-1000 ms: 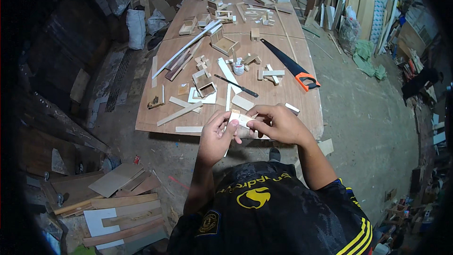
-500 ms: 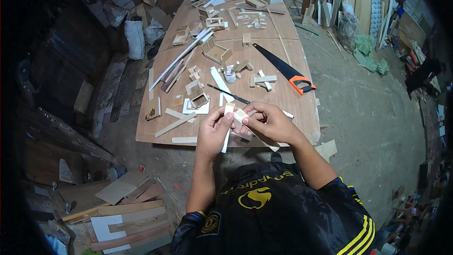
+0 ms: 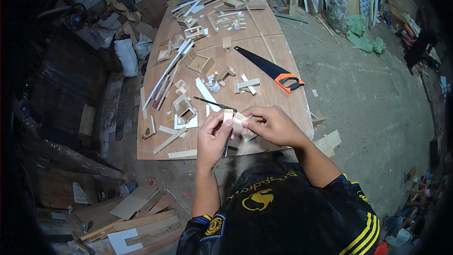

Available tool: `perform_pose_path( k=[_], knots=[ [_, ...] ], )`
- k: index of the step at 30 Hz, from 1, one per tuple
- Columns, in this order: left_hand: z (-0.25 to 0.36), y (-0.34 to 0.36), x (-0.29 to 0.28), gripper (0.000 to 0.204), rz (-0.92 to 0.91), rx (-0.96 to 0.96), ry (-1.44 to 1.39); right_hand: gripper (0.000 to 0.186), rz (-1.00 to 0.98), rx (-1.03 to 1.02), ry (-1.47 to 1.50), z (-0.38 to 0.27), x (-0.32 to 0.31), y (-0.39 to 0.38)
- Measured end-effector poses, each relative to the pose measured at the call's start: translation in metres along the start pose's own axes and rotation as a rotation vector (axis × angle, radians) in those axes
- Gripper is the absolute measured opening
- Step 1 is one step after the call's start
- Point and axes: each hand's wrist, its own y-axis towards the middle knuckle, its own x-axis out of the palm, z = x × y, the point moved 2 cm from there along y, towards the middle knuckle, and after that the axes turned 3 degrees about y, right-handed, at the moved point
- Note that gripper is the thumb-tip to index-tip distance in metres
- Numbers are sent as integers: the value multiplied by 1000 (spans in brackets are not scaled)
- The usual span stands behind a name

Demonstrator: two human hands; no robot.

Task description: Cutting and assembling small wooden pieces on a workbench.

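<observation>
Just above the table's near edge, my left hand (image 3: 212, 136) pinches a short pale wood strip (image 3: 228, 114) between thumb and fingers. My right hand (image 3: 276, 125) grips a second pale wood piece (image 3: 239, 120) with its thumb on top. The two pieces are close together, their upper ends side by side; whether they touch I cannot tell. Their lower parts are mostly hidden by my fingers. Beyond my hands lies a thin dark tool, perhaps a file (image 3: 207, 102). Near it are a white strip (image 3: 204, 89) and a small white container (image 3: 213, 86).
A handsaw (image 3: 271, 68) with an orange and black handle lies on the right of the wooden table (image 3: 290, 106). Small open wooden boxes (image 3: 200, 63), crossed sticks (image 3: 249, 84) and long strips (image 3: 166, 82) cover its left and far parts. Boards (image 3: 141, 203) are stacked on the floor, lower left.
The whole view has shifted, moving the table left and down in the picture. Both hands still hold the wood pieces close together; the long lower ends that showed below my hands are now mostly out of sight.
</observation>
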Motion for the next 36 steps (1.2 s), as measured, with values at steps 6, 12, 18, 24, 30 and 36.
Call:
perform_pose_path(
  k=[6,12,18,24,30,36],
  knots=[
    [0,22,38,24,-3,22,31,30,-7,54,11,4,-41,-5],
    [-12,35,63,23,106,6,-48,29,-84,82,71,12,-67,3],
    [-15,28,69,21,259,-52,-37,26,-194,130,194,31,-68,18],
    [-15,20,57,23,398,-3,183,26,-284,82,165,29,-61,40],
    [-9,20,51,22,386,-40,202,28,-334,66,50,29,-59,50],
    [-28,13,60,12,426,64,408,23,-394,186,7,56,-57,41]
  ],
)
